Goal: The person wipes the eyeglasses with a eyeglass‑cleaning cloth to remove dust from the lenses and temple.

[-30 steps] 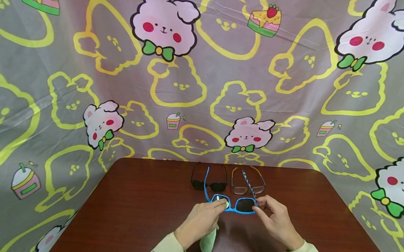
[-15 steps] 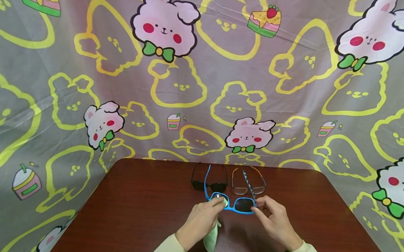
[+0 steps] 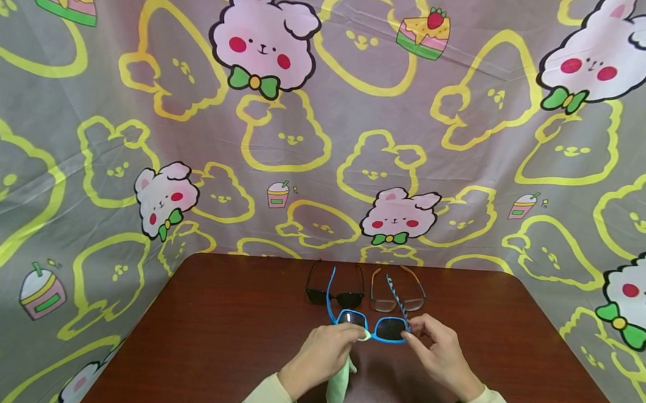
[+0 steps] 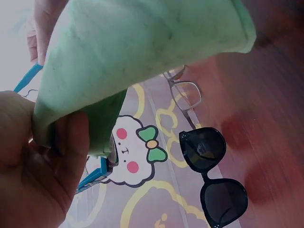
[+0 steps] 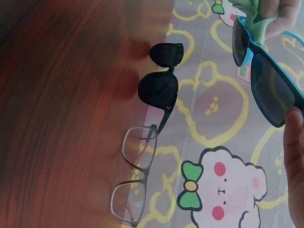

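Blue-framed sunglasses [image 3: 390, 330] with dark lenses and raised temples are held above the table. My right hand [image 3: 445, 357] pinches them at the right lens's outer corner, by the patterned temple. With my left hand [image 3: 319, 355], I pinch a pale green cloth [image 3: 337, 390] against the frame near the bridge. The cloth hangs below that hand and fills much of the left wrist view, hiding most of the glasses there. In the right wrist view, folds of green cloth [image 5: 259, 28] wrap the frame at the bridge, and my right thumb [image 5: 293, 118] touches the lens edge.
Black sunglasses [image 3: 334, 297] and clear-lensed glasses [image 3: 397, 304] lie side by side farther back on the brown wooden table [image 3: 212, 335]. A patterned curtain [image 3: 327, 122] encloses the back and sides.
My left fingers and the cloth have slid off the left lens to the lower rim near the bridge, uncovering more of that lens. My right hand keeps its hold almost unmoved.
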`<state>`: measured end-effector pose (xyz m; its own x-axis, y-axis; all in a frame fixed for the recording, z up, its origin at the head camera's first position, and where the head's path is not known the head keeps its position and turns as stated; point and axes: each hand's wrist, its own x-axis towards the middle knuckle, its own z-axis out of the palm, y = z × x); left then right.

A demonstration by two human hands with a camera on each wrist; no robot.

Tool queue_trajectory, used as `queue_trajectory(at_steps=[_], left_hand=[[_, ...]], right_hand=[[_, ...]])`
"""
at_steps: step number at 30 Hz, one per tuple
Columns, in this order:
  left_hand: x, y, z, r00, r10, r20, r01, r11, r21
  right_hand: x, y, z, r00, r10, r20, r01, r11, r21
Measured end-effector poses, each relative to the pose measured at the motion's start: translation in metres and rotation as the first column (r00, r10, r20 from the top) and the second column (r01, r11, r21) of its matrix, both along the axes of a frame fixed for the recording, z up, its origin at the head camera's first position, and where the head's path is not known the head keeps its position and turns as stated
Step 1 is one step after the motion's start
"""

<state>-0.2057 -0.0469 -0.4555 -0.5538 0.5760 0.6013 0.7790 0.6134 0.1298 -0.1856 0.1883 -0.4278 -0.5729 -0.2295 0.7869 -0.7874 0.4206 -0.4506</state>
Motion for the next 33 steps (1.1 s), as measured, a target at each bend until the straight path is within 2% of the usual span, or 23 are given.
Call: queue_trajectory(at_steps=[4,6,11,17,22,28,31,33], left_hand=[[0.002,-0.001,0.005,0.997,-0.056,0.059,0.051,0.995,0.088],[0.004,0.000,0.007,0.995,-0.076,0.065,0.067,0.990,0.124],[0.008,0.004,0.007,0.999,-0.045,-0.015,0.047,0.991,0.126],[0.009,0.011,0.004,0.994,-0.018,-0.104,0.035,0.986,0.160],[0.009,0.015,0.001,0.983,0.031,-0.181,-0.015,0.996,0.091],[0.008,0.018,-0.001,0.956,0.102,-0.275,-0.106,0.994,-0.001],[0.008,0.019,-0.001,0.948,0.121,-0.295,-0.142,0.989,-0.049],[0.009,0.019,-0.001,0.949,0.130,-0.286,-0.157,0.985,-0.075]], right_hand=[[-0.001,0.000,-0.002,1.000,0.002,0.007,-0.002,1.000,-0.010],[-0.002,0.000,-0.003,1.000,-0.002,0.011,0.002,1.000,-0.014],[-0.001,-0.003,-0.003,0.999,0.004,0.032,-0.004,1.000,-0.005],[0.001,-0.007,-0.002,0.999,0.032,0.037,-0.032,0.999,0.001],[0.002,-0.009,-0.001,0.998,0.055,0.028,-0.055,0.998,-0.022],[0.002,-0.011,0.000,0.997,0.073,0.027,-0.072,0.996,-0.046],[0.003,-0.011,0.001,0.996,0.085,0.015,-0.084,0.995,-0.056],[0.003,-0.011,0.001,0.996,0.087,0.017,-0.086,0.994,-0.060]])
